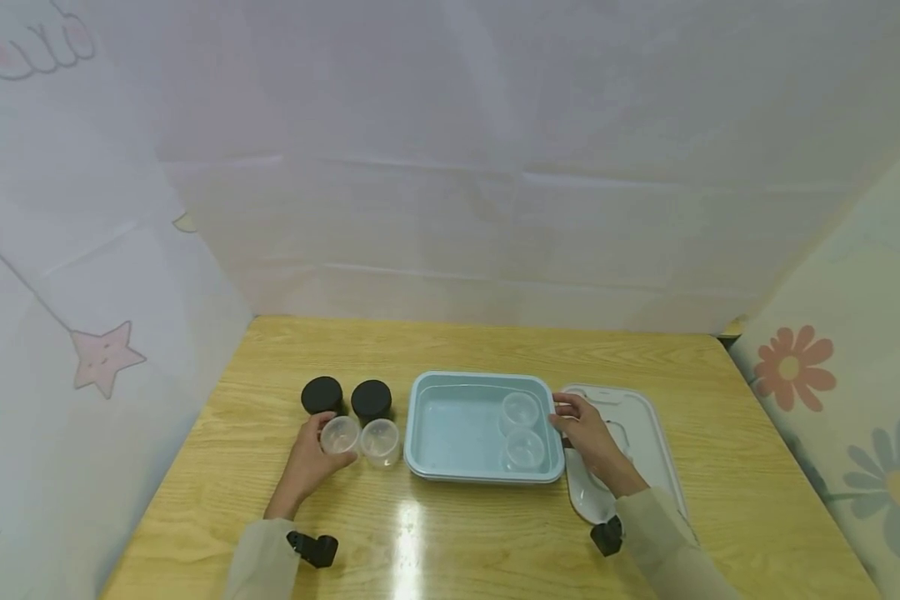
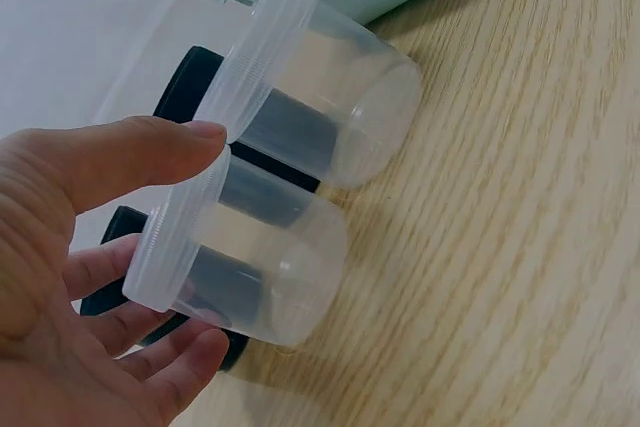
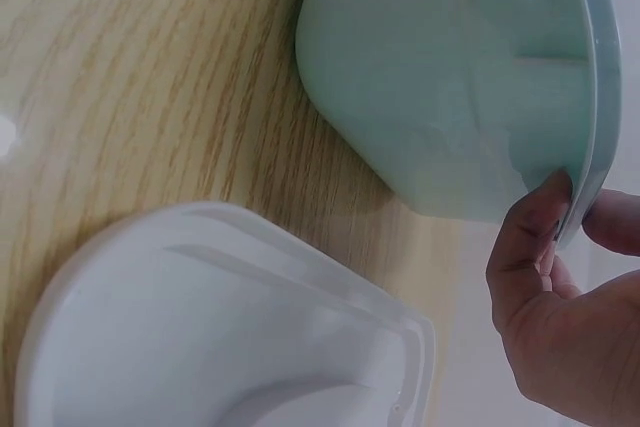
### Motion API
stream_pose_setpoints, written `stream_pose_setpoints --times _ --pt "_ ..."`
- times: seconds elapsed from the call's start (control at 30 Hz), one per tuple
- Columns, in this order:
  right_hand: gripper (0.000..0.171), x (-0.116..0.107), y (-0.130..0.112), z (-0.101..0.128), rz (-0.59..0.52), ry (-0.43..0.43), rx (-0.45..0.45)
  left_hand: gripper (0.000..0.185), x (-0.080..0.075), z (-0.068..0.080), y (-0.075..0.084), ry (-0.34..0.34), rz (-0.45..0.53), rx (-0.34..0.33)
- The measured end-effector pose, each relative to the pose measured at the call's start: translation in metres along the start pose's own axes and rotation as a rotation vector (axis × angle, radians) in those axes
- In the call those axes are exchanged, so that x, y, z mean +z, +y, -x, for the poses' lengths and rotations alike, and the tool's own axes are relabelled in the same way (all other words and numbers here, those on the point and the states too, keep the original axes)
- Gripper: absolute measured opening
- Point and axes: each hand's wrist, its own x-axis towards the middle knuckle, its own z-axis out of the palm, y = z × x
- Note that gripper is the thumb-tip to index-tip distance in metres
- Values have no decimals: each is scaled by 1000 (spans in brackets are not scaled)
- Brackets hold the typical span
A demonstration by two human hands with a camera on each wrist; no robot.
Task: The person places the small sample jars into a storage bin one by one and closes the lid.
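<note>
In the head view my left hand [image 1: 311, 467] curls round a clear lidded plastic cup [image 1: 341, 436] on the table. The left wrist view shows the thumb on its lid's edge and fingers at the far side. A second clear cup [image 1: 380, 442] stands right next to it. My right hand [image 1: 588, 433] pinches the right rim of a light blue rectangular tub [image 1: 450, 477], thumb on one side and fingers on the other. Inside that tub, at its right end, are two more clear cups, a far one [image 1: 521, 412] and a near one [image 1: 525, 450].
Two black-lidded containers, a left one [image 1: 322, 395] and a right one [image 1: 371, 401], stand just behind the clear cups. A white lid-like piece [image 1: 656, 454] lies right of the tub, partly under my right arm. Printed cloth walls surround the wooden table [image 1: 487, 542].
</note>
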Motion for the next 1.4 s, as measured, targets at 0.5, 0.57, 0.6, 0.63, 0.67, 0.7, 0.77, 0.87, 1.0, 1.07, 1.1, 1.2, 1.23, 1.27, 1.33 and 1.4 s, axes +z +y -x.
stream_pose_setpoints --times 0.5,0.57,0.6,0.63,0.67,0.7,0.77,0.87,1.0,1.07,1.1,1.2,1.23,1.27,1.33,1.4 --pt "47 3 0 0 8 14 16 69 3 3 -10 45 25 -22" --pt "47 3 1 0 8 12 11 68 3 5 -9 43 21 -25" --pt "47 3 1 0 7 11 7 68 3 5 -8 41 18 -27" --pt "47 3 2 0 9 12 7 68 2 6 -6 39 14 -24" --pt "47 3 2 0 8 11 7 68 2 6 -5 39 10 -20" --pt "47 3 2 1 6 11 7 67 1 7 -4 38 4 -18" --pt "47 3 2 1 4 14 13 67 0 8 -1 37 -4 -6" --pt "47 2 1 1 5 17 15 67 -3 8 3 35 -13 6" --pt "47 1 0 3 11 19 12 67 -7 9 9 30 -23 6" --pt "47 0 0 3 12 20 16 67 -10 9 13 29 -25 6" --pt "47 0 0 2 14 24 20 67 -11 9 15 28 -26 7" --pt "46 1 0 1 18 29 26 67 -15 8 21 27 -19 16" --pt "46 1 0 0 17 30 27 67 -16 8 24 27 -18 19" --pt "46 2 0 -1 16 30 26 67 -18 7 26 27 -16 24" --pt "46 2 -1 -1 14 28 21 67 -19 5 30 26 -9 32" --pt "46 2 -1 -1 11 27 19 67 -20 2 34 25 -7 44"
